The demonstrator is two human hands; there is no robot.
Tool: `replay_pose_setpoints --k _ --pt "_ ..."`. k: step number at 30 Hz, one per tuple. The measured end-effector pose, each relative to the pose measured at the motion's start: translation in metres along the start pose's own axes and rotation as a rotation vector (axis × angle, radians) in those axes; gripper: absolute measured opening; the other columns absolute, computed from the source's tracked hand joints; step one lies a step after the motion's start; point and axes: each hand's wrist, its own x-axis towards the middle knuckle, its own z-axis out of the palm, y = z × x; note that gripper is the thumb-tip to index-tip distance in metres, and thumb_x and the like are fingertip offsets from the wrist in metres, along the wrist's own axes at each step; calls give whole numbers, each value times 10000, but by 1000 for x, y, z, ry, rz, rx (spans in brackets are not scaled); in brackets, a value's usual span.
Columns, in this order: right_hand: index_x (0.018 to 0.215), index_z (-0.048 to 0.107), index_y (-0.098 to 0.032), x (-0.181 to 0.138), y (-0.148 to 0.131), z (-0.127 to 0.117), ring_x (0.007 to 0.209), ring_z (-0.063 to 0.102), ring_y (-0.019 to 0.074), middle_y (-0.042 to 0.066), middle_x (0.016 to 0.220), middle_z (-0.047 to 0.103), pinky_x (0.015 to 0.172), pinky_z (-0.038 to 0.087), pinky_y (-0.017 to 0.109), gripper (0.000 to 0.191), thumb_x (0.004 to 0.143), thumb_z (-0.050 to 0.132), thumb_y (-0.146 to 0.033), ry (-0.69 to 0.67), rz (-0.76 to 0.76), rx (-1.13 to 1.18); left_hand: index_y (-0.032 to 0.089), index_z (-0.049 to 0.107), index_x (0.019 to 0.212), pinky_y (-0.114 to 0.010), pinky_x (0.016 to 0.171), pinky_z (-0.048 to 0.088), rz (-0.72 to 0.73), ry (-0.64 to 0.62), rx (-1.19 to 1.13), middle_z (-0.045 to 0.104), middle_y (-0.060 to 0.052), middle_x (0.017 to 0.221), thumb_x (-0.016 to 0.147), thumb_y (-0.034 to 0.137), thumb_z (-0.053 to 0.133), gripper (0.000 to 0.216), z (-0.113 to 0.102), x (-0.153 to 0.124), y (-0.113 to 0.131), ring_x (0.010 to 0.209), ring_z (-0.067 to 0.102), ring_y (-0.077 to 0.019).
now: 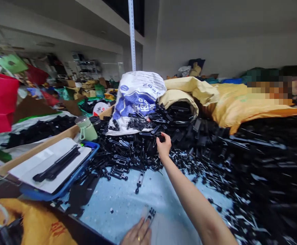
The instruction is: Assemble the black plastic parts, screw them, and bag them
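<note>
My left hand (138,233), with a ring on one finger, is at the bottom of the view. Its fingers press on a black slotted plastic part (151,214) lying over a clear plastic bag (170,229). Further out, my right hand (164,145) reaches to a heap of black plastic parts (120,160). Its thumb and index finger are curled towards each other at the heap; what is between them, if anything, blends into the dark parts. One single jointed black part (139,182) lies on the light blue tabletop (112,200) between the hands.
A white and blue printed sack (138,98) and a cream sack (179,97) spill parts behind the heap. An orange sack (240,102) of black pieces stands right. At left, a blue tray (53,195) carries white sheets and two long black pieces (59,163), beside a green flask (86,127).
</note>
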Motion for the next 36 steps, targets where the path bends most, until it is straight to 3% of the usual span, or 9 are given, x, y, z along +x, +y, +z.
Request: replay_pose_setpoints --k 3,6,10,13,17,19,29,31,36 --pt "870 588 -156 -11 -37 -50 917 525 175 76 955 560 776 432 311 203 740 572 -310 18 -90 128 162 592 1002 -247 760 494 -5 -35 66 649 -71 1021 768 100 434 289 -5 0 3 968 596 -204" --pt "853 591 -185 -59 -52 -125 946 532 183 66 990 561 757 454 317 176 726 632 -299 -69 -112 104 157 518 1130 -241 805 481 -112 -98 18 551 -106 1187 791 136 422 353 -14 0 6 1043 554 -192" --pt "781 575 -187 -149 -34 -233 870 564 190 70 928 574 697 482 317 128 718 655 -264 -207 -47 -80 104 457 1158 -306 830 473 -294 -138 3 510 -149 1197 811 256 445 379 -14 6 6 1068 516 -221" --pt "780 592 -196 -189 -20 -281 857 571 193 65 894 597 735 480 333 73 766 598 -267 -406 -50 -337 97 485 1118 -379 779 477 -360 -222 47 580 -132 1034 811 285 451 362 -6 20 8 937 551 -246" --pt "1194 495 -230 -193 -25 -273 1061 483 245 88 1154 535 895 412 412 451 764 587 -330 -707 -73 -616 99 541 1016 -389 695 469 -437 -346 72 601 -110 891 821 193 410 253 1 39 9 814 557 -249" --pt "1245 453 -228 -187 -32 -253 1055 477 253 91 1153 532 898 402 419 471 794 548 -324 -781 -45 -690 117 530 1013 -370 706 467 -458 -328 -13 603 -99 882 836 182 378 242 -1 43 7 814 566 -232" --pt "1231 471 -282 -193 -33 -204 924 528 242 73 986 566 833 425 402 402 830 475 -314 -814 8 -455 184 532 1021 -341 815 450 -684 -259 -496 594 -79 980 807 322 455 266 -39 58 6 935 561 -204" --pt "1241 458 -278 -194 -35 -203 912 540 228 76 1028 557 806 444 384 405 849 437 -373 -766 170 -253 174 548 1044 -340 783 457 -815 -270 -591 619 -72 914 833 370 407 320 -42 68 13 846 584 -191" --pt "1317 360 -242 -190 -54 -204 554 559 129 53 858 592 469 456 253 576 820 427 -526 -675 765 411 175 470 1221 -226 416 400 -969 -375 -945 580 -59 911 822 457 404 492 -34 86 31 452 479 -72"
